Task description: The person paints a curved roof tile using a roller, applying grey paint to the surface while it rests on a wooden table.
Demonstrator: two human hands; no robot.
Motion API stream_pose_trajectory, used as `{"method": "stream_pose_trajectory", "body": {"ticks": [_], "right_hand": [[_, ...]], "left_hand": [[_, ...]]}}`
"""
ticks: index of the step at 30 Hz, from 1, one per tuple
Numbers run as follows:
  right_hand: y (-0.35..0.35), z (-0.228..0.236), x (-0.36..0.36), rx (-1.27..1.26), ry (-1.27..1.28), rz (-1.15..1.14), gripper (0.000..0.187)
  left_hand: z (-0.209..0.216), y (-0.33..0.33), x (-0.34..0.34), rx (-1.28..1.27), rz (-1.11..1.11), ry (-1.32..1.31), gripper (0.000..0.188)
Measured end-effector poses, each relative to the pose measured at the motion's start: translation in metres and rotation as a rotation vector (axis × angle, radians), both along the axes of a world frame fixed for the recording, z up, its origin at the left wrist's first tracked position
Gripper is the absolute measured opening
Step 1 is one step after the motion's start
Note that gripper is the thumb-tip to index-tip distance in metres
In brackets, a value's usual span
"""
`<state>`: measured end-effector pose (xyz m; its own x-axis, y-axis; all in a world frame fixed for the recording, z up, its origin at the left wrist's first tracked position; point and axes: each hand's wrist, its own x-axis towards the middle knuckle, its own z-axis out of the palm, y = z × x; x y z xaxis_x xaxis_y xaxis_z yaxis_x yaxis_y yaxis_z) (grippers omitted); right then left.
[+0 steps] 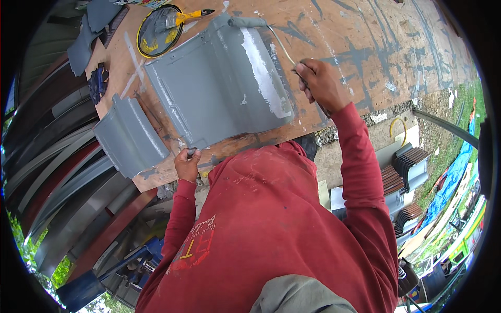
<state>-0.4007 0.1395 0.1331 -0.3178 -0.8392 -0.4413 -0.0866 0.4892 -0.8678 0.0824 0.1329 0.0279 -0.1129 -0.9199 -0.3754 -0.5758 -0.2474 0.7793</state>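
Observation:
A large grey roof tile point(203, 86) lies on the paint-streaked plywood table point(355, 78). Along its raised right side runs an uneven whitish strip without grey. My right hand point(324, 83) is closed round the handle of a small paint roller point(248, 22), whose grey sleeve rests at the tile's far right corner. At the near left corner of the tile, my left hand point(187, 166) pinches its edge between thumb and fingers. A smaller grey tile piece point(130, 136) lies to the left of that hand, overhanging the table edge.
A round paint container point(140, 41) with a yellow-handled paintbrush point(190, 16) across it stands beyond the tile. More grey pieces point(83, 47) sit at the far left. Long curved metal sheets point(57, 156) are stacked left of the table; stacked tiles point(412, 167) stand on the ground at right.

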Motion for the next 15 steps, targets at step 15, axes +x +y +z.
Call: {"method": "stream_pose_trajectory", "body": {"ticks": [15], "right_hand": [[0.206,0.012,0.016,0.228,-0.122,0.077,0.031]], "left_hand": [[0.001,-0.005,0.003,0.044,-0.020,0.078,0.020]]}}
